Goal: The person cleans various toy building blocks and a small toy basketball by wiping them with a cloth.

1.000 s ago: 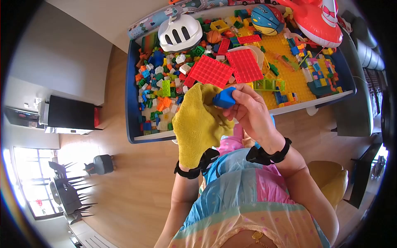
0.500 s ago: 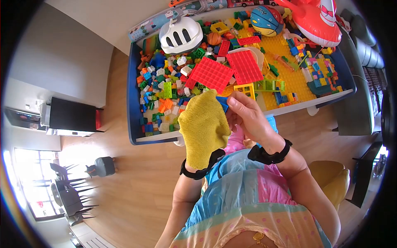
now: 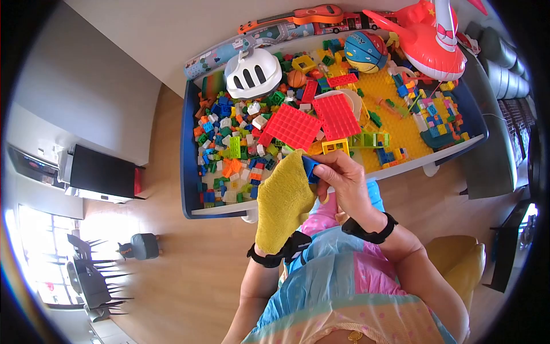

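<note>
A yellow terry cloth (image 3: 282, 203) covers my left hand (image 3: 261, 250) like a mitt down to the wrist, so its fingers are hidden. The cloth's upper end touches a small blue toy block (image 3: 310, 168). My right hand (image 3: 350, 186) is closed on that block, pinching it between thumb and fingers from the right. Both hands are at the near edge of the play table, over my lap. Just beyond them lie a yellow window-frame block (image 3: 336, 147) and two red studded plates (image 3: 294, 126).
The blue-and-white play table (image 3: 187, 166) holds loose bricks, a white toy helmet (image 3: 252, 74), a basketball-style ball (image 3: 365, 51) and a yellow baseplate (image 3: 395, 92). Behind are a toy guitar (image 3: 298, 16) and a red inflatable (image 3: 429, 49). A grey sofa (image 3: 487, 155) stands at right.
Both hands, with the cloth and the blue block, sit lower in the view. The camera view has tilted up slightly, showing more of the toy guitar. My right hand keeps its pinch on the block.
</note>
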`<action>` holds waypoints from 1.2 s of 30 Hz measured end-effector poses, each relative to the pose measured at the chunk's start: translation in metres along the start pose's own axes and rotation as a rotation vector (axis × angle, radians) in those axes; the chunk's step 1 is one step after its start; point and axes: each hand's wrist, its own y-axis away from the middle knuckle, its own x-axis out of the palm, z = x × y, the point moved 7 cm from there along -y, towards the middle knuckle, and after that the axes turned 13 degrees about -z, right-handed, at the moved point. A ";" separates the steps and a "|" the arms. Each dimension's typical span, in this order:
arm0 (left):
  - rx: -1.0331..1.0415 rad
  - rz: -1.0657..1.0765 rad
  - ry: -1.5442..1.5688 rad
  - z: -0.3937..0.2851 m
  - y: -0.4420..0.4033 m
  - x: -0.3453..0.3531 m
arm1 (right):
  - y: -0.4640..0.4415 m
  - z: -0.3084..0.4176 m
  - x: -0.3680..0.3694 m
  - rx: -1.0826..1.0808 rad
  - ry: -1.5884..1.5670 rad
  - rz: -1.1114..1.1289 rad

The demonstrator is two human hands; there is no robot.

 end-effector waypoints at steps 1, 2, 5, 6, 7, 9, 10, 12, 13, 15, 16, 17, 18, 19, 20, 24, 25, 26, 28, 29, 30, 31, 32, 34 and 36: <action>0.022 0.011 -0.038 0.001 0.002 0.003 | 0.000 -0.002 0.000 0.051 -0.056 -0.013; 0.109 -0.031 -0.081 -0.005 0.000 -0.002 | 0.002 -0.004 0.001 0.080 -0.082 -0.021; 0.158 -0.118 -0.048 -0.001 0.005 -0.002 | 0.006 -0.012 0.003 0.200 -0.197 -0.027; 0.160 -0.140 -0.068 0.003 0.008 0.001 | 0.006 -0.015 0.005 0.262 -0.260 -0.016; 0.145 -0.153 -0.134 0.009 0.013 0.009 | 0.007 -0.018 0.007 0.324 -0.322 -0.003; 0.158 -0.103 -0.312 0.011 0.014 0.013 | 0.007 -0.018 0.008 0.371 -0.367 0.029; 0.185 -0.033 -0.422 0.003 0.012 0.009 | 0.008 -0.019 0.008 0.396 -0.390 0.043; 0.237 -0.007 -0.439 -0.002 0.012 0.005 | 0.008 -0.018 0.007 0.379 -0.324 0.042; 0.263 -0.051 -0.348 -0.004 0.015 -0.001 | 0.008 -0.017 0.007 0.370 -0.292 0.042; 0.282 -0.143 -0.214 -0.005 0.023 -0.006 | 0.008 -0.016 0.009 0.330 -0.264 0.056; 0.272 -0.193 -0.173 -0.001 0.028 -0.002 | 0.007 -0.015 0.010 0.310 -0.250 0.064; 0.260 -0.243 -0.131 0.001 0.031 -0.003 | 0.007 -0.015 0.012 0.323 -0.257 0.065; 0.244 -0.252 -0.111 -0.002 0.027 -0.007 | 0.008 -0.015 0.013 0.336 -0.263 0.064; 0.227 -0.260 -0.089 -0.008 0.019 -0.016 | 0.008 -0.015 0.015 0.350 -0.269 0.063; 0.210 -0.269 -0.067 -0.013 0.015 -0.022 | 0.010 -0.017 0.016 0.373 -0.283 0.065; 0.012 -0.378 0.098 -0.011 0.001 -0.038 | 0.007 -0.008 0.018 0.322 -0.198 0.110; -0.021 -0.328 0.125 -0.009 -0.001 -0.037 | 0.007 -0.005 0.019 0.292 -0.144 0.133; -0.057 -0.278 0.147 -0.004 -0.003 -0.038 | 0.005 -0.002 0.019 0.242 -0.065 0.133; -0.129 -0.179 0.126 0.001 -0.005 -0.034 | 0.001 0.005 0.023 0.188 0.041 0.145; -0.142 -0.143 0.135 0.006 -0.002 -0.031 | -0.002 0.005 0.024 0.164 0.098 0.159; -0.172 -0.102 0.161 0.012 0.002 -0.027 | -0.002 -0.001 0.025 0.154 0.126 0.218; -0.199 -0.063 0.186 0.019 0.007 -0.023 | -0.001 -0.005 0.027 0.154 0.146 0.240; -0.221 -0.073 0.199 0.025 0.012 -0.022 | 0.000 -0.007 0.030 0.152 0.166 0.260; -0.250 -0.089 0.225 0.035 0.020 -0.020 | 0.000 -0.010 0.036 0.189 0.172 0.335; -0.294 -0.105 0.291 0.053 0.031 -0.013 | -0.003 -0.016 0.042 0.231 0.206 0.392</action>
